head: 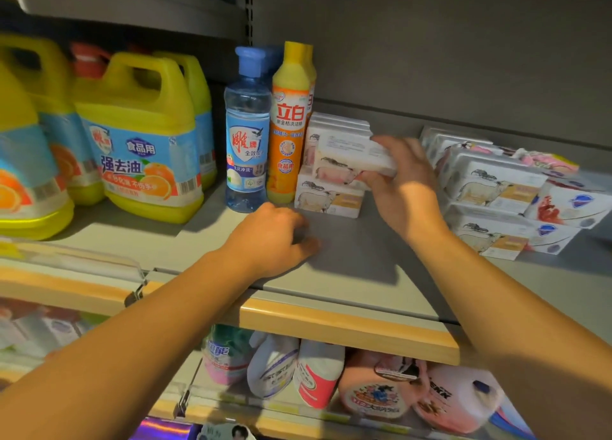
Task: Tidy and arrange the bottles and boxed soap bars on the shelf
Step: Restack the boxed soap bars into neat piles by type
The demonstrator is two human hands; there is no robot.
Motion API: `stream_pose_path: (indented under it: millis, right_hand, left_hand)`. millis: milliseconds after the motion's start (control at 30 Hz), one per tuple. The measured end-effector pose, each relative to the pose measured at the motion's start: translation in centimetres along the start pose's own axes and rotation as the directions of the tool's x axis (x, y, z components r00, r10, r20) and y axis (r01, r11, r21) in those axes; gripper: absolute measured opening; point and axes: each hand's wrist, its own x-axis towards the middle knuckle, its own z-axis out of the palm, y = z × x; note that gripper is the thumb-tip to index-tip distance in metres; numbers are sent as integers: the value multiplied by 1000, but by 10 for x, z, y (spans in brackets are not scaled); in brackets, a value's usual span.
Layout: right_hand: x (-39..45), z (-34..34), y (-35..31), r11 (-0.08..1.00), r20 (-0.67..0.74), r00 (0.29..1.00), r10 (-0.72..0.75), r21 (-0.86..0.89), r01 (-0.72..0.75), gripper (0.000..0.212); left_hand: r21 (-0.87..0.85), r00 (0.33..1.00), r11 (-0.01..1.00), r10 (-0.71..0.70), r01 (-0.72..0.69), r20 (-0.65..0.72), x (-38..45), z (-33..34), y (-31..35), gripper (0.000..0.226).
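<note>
- Left hand point(275, 237) rests loosely curled on the bare shelf point(347, 260), holding nothing; right hand point(402, 178) pinches a boxed soap bar point(351, 159) by its end, tilted, at the top of the small soap stack point(328, 188).
- Yellow jugs point(139, 141) at left: rigid glossy plastic, moulded handles, paper labels.
- Clear blue bottle point(246, 141) and orange bottle point(288, 131): tall, slim, upright, just beside the stack.
- Likely step: seating the box. Level it, square edges with the boxes below, avoid nudging the bottles.
- Soap boxes: flat white card, sharp corners; messy pile point(496, 188) at right.
</note>
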Motion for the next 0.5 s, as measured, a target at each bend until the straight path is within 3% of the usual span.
stream_pose_path:
  millis: [133,200,367,500]
  right_hand:
    - [27,18,1,976,108,994,-19,-215,43,49]
    - [30,26,3,941,91,994,-57,-329,84,50]
    - [28,35,6,891,117,976,-185,-399,217,59]
    - [29,41,7,894,72,982,-177,-406,191,59]
  left_hand:
    - [10,999,999,-33,33,2,-1,0,2,62]
    - [4,999,999,-46,46,-2,-1,0,2,61]
    - [7,998,998,-57,57,-4,0,0,2,58]
    - [12,998,998,-57,57,-13,0,2,2,54]
